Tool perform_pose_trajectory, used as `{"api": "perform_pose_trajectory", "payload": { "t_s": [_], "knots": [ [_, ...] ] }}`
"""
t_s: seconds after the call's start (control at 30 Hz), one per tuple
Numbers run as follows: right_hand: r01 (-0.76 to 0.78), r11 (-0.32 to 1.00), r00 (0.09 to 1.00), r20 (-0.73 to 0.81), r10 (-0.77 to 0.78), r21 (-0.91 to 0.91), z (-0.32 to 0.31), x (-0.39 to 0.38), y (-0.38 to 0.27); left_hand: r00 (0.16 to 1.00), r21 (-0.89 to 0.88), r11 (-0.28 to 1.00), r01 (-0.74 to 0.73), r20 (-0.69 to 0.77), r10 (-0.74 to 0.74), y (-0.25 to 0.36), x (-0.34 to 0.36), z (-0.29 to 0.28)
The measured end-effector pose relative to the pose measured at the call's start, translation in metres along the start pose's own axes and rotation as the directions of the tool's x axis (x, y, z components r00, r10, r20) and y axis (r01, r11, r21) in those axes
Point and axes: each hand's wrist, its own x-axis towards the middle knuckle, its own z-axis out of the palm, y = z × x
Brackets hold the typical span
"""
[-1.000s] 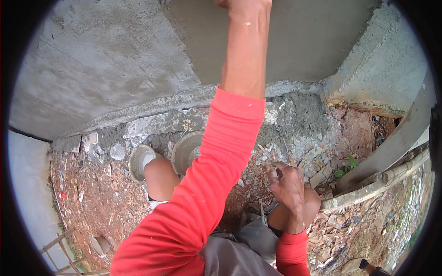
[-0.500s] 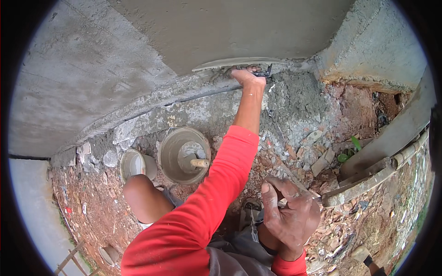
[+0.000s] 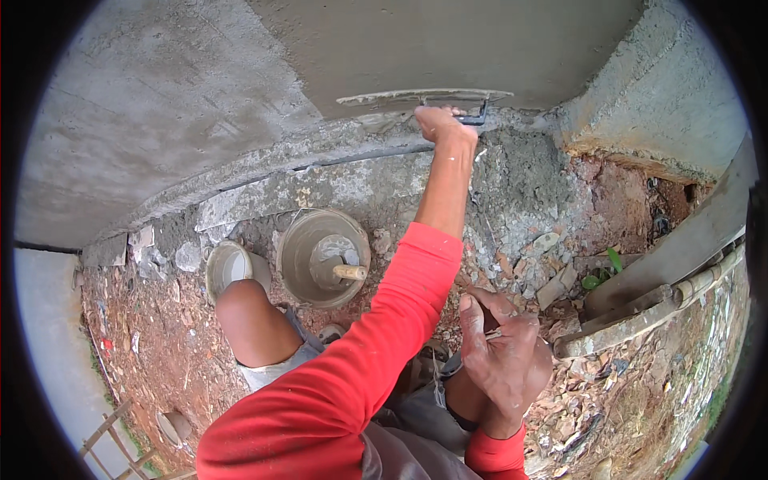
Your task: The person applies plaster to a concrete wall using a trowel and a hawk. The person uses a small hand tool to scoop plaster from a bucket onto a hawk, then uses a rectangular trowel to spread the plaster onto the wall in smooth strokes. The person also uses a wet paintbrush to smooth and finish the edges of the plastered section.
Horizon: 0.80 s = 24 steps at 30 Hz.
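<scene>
My left hand grips the black handle of a long, thin-edged float against damp grey render low on the wall, just above a rough ledge. My red-sleeved left arm crosses the middle of the view. Lower right, my right hand is over my right knee, fingers loosely bent and thumb apart, with nothing visible in it. Below the wall stands a large bucket of grey residue with a wooden-handled tool in it, beside a smaller pale bucket partly behind my left knee.
A rough concrete block juts out at upper right. A curved board and poles lie at right beside a small plant. Rubble and red soil cover the ground. A wooden frame is at lower left.
My left hand came down from the top edge to the foot of the render, bringing the float into view, then shifted slightly right. The view tilted, showing more of the buckets and my right hand.
</scene>
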Motion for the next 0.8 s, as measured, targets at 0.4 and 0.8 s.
{"api": "perform_pose_trajectory", "payload": {
  "t_s": [0.4, 0.8],
  "knots": [
    [0.037, 0.996, 0.999, 0.023, -0.035, -0.085, -0.001, -0.014, -0.012, 0.996, 0.028, 0.999, 0.024, -0.085, -0.022, 0.045, 0.084, -0.044],
    [0.101, 0.985, 0.995, 0.024, -0.099, -0.143, 0.008, -0.01, -0.022, 0.994, -0.016, 1.0, 0.022, -0.11, -0.023, 0.036, 0.088, -0.009]
  ]
}}
